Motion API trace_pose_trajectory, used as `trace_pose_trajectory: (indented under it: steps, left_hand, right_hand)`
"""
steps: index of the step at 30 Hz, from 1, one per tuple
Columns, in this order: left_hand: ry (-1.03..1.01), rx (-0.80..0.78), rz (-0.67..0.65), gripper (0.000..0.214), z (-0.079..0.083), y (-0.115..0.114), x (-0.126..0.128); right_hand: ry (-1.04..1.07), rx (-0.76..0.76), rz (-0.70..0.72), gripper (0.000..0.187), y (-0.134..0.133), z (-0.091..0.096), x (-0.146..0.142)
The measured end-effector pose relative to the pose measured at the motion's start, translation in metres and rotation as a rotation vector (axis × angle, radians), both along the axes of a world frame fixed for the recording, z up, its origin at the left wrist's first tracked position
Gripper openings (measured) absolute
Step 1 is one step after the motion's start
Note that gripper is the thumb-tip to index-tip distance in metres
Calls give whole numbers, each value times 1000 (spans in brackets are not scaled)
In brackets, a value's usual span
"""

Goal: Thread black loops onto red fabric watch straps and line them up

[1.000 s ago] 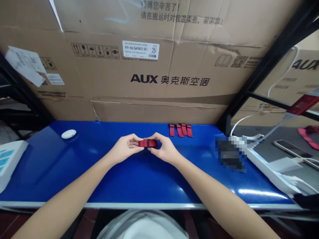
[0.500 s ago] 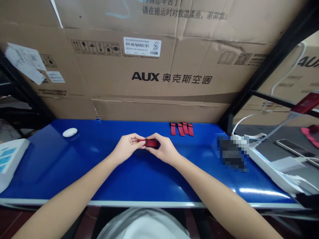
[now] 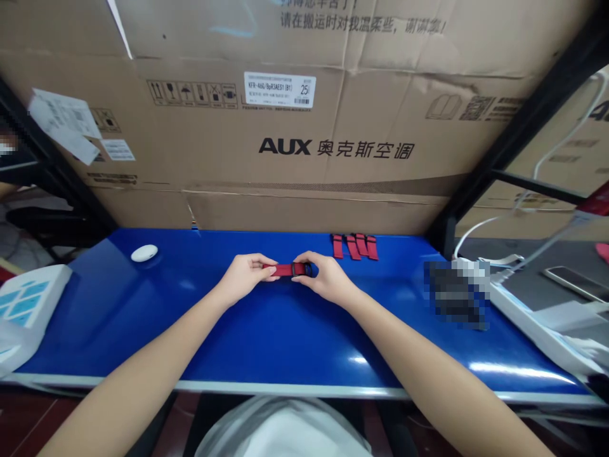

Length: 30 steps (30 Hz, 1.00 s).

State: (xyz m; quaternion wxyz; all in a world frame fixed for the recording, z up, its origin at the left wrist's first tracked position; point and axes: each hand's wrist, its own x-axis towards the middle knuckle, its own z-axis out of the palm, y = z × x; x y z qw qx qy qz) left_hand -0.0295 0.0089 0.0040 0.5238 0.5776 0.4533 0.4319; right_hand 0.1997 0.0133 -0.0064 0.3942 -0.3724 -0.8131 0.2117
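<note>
A short red strap (image 3: 284, 270) with a black buckle (image 3: 295, 270) is stretched level between my two hands, just above the blue tabletop. My left hand (image 3: 247, 276) pinches its left end between thumb and fingers. At the buckle end, my right hand (image 3: 326, 276) grips the strap with thumb and fingertips, and a small dark loop shows inside that grip. Several similar red straps with black buckles (image 3: 355, 247) lie side by side at the back of the table, beyond my right hand.
A blue table (image 3: 238, 343) has a cardboard box (image 3: 304, 171) standing along its back. A white oval object (image 3: 144, 253) lies at left, near a white device (image 3: 35, 311). On the right are a blurred-out dark item (image 3: 454, 295), a white power strip (image 3: 537, 324) with cables, and a phone (image 3: 575, 282).
My right hand and the buckle have moved right, away from my left hand, so a longer stretch of red strap shows between them. The view has shifted slightly.
</note>
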Motion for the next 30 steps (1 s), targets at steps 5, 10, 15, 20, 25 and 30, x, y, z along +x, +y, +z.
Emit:
trace_pose_trajectory:
  steps: [5,10,15,20,25,30]
  left_hand:
    - [472,264,4,17,-8,1,-2]
    - [772,630,-114,20,-7,-6,-5]
    - [841,689,-284,30,-21,-2,-3]
    - [963,749,-190,28,-29,17,7]
    - [1082,793,-223,28,-25,28,10]
    - [1170,844,-229,33,-26,35,11]
  right_hand:
    - [-94,20,-20,32,19,-17,-4]
    - [-224,0,-187,38,30,-33,-6]
    - [-389,14,-178,41,23,-34,-6]
    - [-562,-54,-93,62,17,-30,-6]
    - [-676,-133,-62,72,22,-24,-9]
    - [-686,-103,-116,79,28,-22,-15]
